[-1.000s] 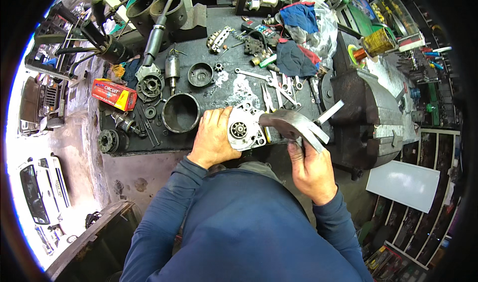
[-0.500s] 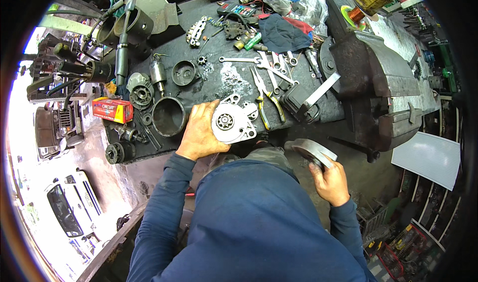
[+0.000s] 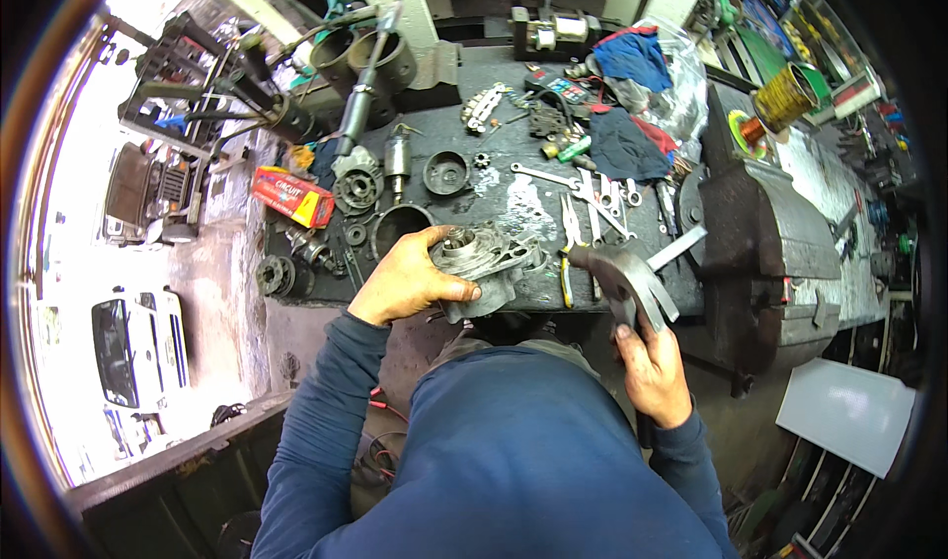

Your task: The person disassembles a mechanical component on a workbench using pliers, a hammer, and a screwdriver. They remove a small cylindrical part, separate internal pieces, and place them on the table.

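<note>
My left hand [image 3: 405, 280] grips a cast metal housing [image 3: 487, 256] with bolt lugs and a bearing in it, held at the front edge of the dark bench [image 3: 513, 124]. My right hand [image 3: 655, 369] is closed round a steel claw hammer [image 3: 632, 282], just right of the housing. Behind them lie pliers with yellow handles [image 3: 568, 275], several wrenches [image 3: 592, 199], a hollow metal cylinder [image 3: 390, 226] and a small round cap [image 3: 446, 171].
A large bench vice [image 3: 765, 263] stands at the right. At the left are tall metal cylinders [image 3: 370, 65], motor parts [image 3: 355, 189] and a red-yellow box [image 3: 289, 197]. Cloths [image 3: 622, 144] lie at the back. Cars [image 3: 138, 347] show through the opening at left.
The housing has tipped from face-on to nearly flat. The hammer moved from over the housing down to the right, then came back up closer to it. The view has also shifted.
</note>
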### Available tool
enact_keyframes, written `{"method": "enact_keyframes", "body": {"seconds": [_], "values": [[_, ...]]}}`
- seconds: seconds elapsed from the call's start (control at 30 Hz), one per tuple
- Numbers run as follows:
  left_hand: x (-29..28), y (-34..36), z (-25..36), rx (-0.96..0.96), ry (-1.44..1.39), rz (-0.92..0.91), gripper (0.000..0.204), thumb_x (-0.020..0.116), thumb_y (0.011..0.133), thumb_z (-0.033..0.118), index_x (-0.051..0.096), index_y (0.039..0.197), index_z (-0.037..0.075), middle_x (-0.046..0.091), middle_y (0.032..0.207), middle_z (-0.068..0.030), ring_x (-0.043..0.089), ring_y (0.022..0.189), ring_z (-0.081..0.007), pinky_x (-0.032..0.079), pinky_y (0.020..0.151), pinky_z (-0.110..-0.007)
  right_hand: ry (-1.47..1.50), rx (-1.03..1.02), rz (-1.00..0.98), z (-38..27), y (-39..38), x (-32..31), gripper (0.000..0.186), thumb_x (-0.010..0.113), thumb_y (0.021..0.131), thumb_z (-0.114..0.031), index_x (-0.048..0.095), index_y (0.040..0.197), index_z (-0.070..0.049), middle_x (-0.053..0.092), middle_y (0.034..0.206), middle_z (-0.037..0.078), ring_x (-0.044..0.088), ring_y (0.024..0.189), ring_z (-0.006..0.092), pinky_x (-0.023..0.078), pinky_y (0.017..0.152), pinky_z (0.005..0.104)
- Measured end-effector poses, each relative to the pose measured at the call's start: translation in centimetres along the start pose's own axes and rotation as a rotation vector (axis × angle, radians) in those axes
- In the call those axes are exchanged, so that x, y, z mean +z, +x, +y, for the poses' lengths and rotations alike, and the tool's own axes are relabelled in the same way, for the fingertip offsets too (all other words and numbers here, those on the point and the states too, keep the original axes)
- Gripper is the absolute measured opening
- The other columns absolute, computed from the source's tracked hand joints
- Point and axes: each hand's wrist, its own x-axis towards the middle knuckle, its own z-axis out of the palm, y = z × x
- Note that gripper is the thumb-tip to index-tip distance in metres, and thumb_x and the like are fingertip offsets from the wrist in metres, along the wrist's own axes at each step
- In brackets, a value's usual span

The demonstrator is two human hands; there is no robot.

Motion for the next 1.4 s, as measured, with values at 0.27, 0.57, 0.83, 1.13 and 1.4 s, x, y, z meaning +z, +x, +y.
{"method": "enact_keyframes", "body": {"seconds": [0.27, 0.57, 0.83, 1.13, 1.4], "values": [[-2.0, -4.4, 0.6, 0.061, -0.042, 0.075, 0.091, 0.099, 0.067, 0.022, 0.060, 0.142, -0.014, 0.075, 0.126, -0.0201, 0.071, 0.114, -0.0219, 0.055, 0.104, -0.035, -0.399, -0.165, 0.043, 4.0, 10.8, 7.3, 0.049, 0.060, 0.099, -0.004, 0.054, 0.145, 0.010, 0.068, 0.125, 0.038, 0.068, 0.118, 0.0509, 0.054, 0.101, 0.0496], [-1.3, -4.8, 0.6, 0.030, 0.140, 0.161, 0.095, 0.097, 0.062, 0.035, 0.064, 0.138, -0.012, 0.074, 0.128, -0.0275, 0.073, 0.119, -0.0348, 0.055, 0.108, -0.039, -0.748, -0.198, 0.097, 10.0, 20.4, 13.0, 0.043, 0.065, 0.087, 0.000, 0.063, 0.129, 0.008, 0.073, 0.101, 0.033, 0.071, 0.098, 0.0517, 0.057, 0.088, 0.0567], [-0.7, -4.3, 1.3, -0.039, 0.102, 0.117, 0.094, 0.095, 0.060, 0.037, 0.066, 0.135, -0.012, 0.075, 0.122, -0.0289, 0.074, 0.115, -0.0366, 0.056, 0.105, -0.040, -0.228, -0.110, -0.168, 0.0, 18.6, 9.9, 0.028, 0.078, 0.095, -0.014, 0.077, 0.116, 0.005, 0.079, 0.110, 0.022, 0.077, 0.098, 0.0320, 0.059, 0.090, 0.0412], [0.4, -2.8, 2.8, 0.018, 0.359, 0.109, 0.097, 0.092, 0.060, 0.043, 0.066, 0.137, -0.012, 0.072, 0.125, -0.0303, 0.069, 0.121, -0.0409, 0.054, 0.109, -0.043, -0.002, -0.186, -0.671, -5.5, 17.1, 8.8, 0.028, 0.082, 0.097, -0.018, 0.077, 0.117, 0.002, 0.077, 0.100, 0.010, 0.068, 0.093, 0.0143, 0.057, 0.088, 0.0333], [1.0, -2.4, 3.0, 0.016, 0.468, 0.080, 0.099, 0.091, 0.058, 0.044, 0.066, 0.137, -0.012, 0.070, 0.125, -0.0302, 0.066, 0.121, -0.0423, 0.053, 0.110, -0.043, 0.010, -0.303, -0.770, -4.6, 17.8, 8.4, 0.030, 0.078, 0.100, -0.018, 0.076, 0.122, 0.002, 0.080, 0.105, 0.013, 0.072, 0.095, 0.0184, 0.058, 0.089, 0.0376]]}}
